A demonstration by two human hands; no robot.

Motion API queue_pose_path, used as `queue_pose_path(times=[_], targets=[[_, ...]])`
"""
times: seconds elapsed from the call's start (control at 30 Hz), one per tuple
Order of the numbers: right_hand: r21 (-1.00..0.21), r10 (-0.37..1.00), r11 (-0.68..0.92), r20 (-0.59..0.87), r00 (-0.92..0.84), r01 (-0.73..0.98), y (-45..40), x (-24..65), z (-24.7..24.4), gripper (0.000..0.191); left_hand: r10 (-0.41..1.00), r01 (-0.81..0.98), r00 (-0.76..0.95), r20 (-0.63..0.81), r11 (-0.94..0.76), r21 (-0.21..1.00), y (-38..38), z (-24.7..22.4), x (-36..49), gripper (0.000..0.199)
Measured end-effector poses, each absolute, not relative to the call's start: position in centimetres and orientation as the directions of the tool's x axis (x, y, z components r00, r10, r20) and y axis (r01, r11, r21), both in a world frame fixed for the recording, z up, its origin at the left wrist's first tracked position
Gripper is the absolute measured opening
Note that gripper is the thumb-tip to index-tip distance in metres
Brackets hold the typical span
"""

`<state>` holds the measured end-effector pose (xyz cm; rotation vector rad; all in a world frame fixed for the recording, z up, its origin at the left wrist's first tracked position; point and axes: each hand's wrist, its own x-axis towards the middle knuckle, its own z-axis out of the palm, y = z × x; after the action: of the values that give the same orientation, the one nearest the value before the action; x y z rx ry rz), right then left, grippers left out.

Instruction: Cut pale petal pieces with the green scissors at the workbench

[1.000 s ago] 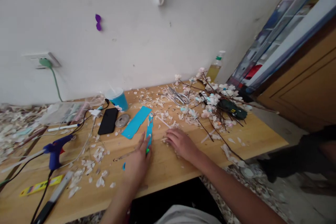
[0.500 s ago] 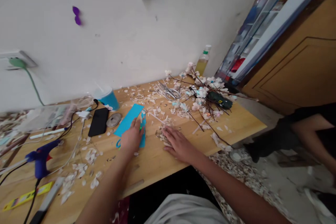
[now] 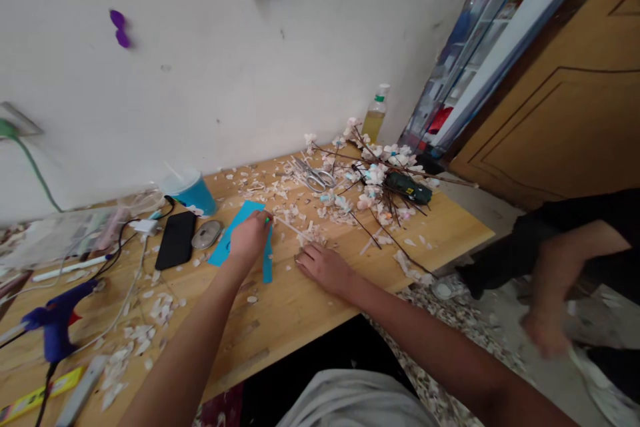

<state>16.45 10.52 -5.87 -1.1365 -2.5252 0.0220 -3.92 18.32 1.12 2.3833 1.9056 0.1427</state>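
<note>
My left hand (image 3: pixel 249 238) is closed over a sheet of blue paper (image 3: pixel 223 245). A small green bit shows at its fingertips, but what it grips is mostly hidden. A narrow blue strip (image 3: pixel 267 265) lies just right of that hand. My right hand (image 3: pixel 327 268) rests low on the wooden table, fingers stretched out toward pale shell-like scraps (image 3: pixel 315 235). A thin pale stick (image 3: pixel 293 227) lies between the two hands.
Metal scissors (image 3: pixel 319 180) and flowering twigs (image 3: pixel 375 173) lie beyond my right hand, near a bottle (image 3: pixel 375 117). To the left are a blue cup (image 3: pixel 197 195), a phone (image 3: pixel 176 240), a round tin (image 3: pixel 207 234) and a glue gun (image 3: pixel 57 323). Someone sits at right (image 3: pixel 560 273).
My left hand has moved up the blue paper, toward the wall. My right hand has slid slightly left. The seated person's forearm has swung lower. The view has turned a little right.
</note>
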Motion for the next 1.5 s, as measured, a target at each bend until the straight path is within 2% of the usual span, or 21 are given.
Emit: queue_pose_path(times=[0.07,0.17,0.27,0.4,0.6,0.73,0.8,0.9,0.97,1.1,1.2,1.4,1.5], targets=[[-0.198,0.739,0.661,0.335,-0.584,0.724,10.3,16.7,-5.9,0.025,0.955,0.927,0.293,0.052,-0.297,0.229,18.2,1.4,-2.8,0.038],[-0.247,0.781,0.611,0.344,-0.521,0.752,10.3,16.9,-5.6,0.023,0.918,0.879,0.395,-0.017,-0.372,0.298,18.9,1.3,-1.2,0.048],[-0.238,0.800,0.592,0.295,-0.523,0.770,10.4,17.1,-5.2,0.023,0.932,0.914,0.357,-0.063,-0.335,0.231,19.5,0.8,-0.8,0.052],[-0.260,0.795,0.607,0.205,-0.571,0.751,11.2,17.8,-4.4,0.018,0.967,0.959,0.250,-0.043,-0.241,0.147,18.2,-0.1,-2.0,0.051],[-0.426,0.898,0.430,0.292,-0.329,0.796,17.3,17.3,-3.1,0.022,0.944,0.954,0.290,-0.156,-0.274,0.118,14.1,-1.8,-4.2,0.050],[-0.468,0.901,0.433,0.243,-0.358,0.771,21.1,16.9,-2.8,0.024,0.950,0.966,0.259,-0.177,-0.255,0.042,12.7,-1.4,-6.1,0.048],[-0.475,0.890,0.455,0.272,-0.366,0.753,21.2,17.6,-2.5,0.025,0.954,0.971,0.237,-0.185,-0.238,0.020,12.3,-0.7,-7.0,0.046],[-0.464,0.908,0.381,0.350,-0.230,0.799,19.0,18.8,-2.2,0.027,0.971,0.978,0.208,-0.117,-0.210,-0.001,12.7,0.2,-7.6,0.045],[-0.416,0.920,0.315,0.353,-0.168,0.853,16.6,18.8,-2.5,0.024,0.972,0.973,0.230,-0.054,-0.229,0.014,13.5,0.4,-7.2,0.045],[-0.286,0.927,0.340,0.263,-0.268,0.896,12.8,16.7,-3.9,0.013,0.946,0.945,0.323,-0.030,-0.320,0.068,15.6,0.1,-4.9,0.042],[-0.267,0.961,0.259,0.172,-0.219,0.928,12.1,15.1,-4.4,0.016,0.927,0.928,0.371,-0.064,-0.367,0.056,16.3,-0.2,-3.1,0.042],[-0.370,0.987,0.144,0.125,-0.104,0.918,13.1,15.5,-3.0,0.018,0.926,0.928,0.372,-0.067,-0.370,0.043,16.6,-0.4,-1.2,0.053],[-0.600,0.990,0.141,0.089,-0.110,0.788,12.3,17.2,-2.2,0.024,0.950,0.947,0.312,0.029,-0.314,0.072,16.1,0.2,-1.2,0.054]])
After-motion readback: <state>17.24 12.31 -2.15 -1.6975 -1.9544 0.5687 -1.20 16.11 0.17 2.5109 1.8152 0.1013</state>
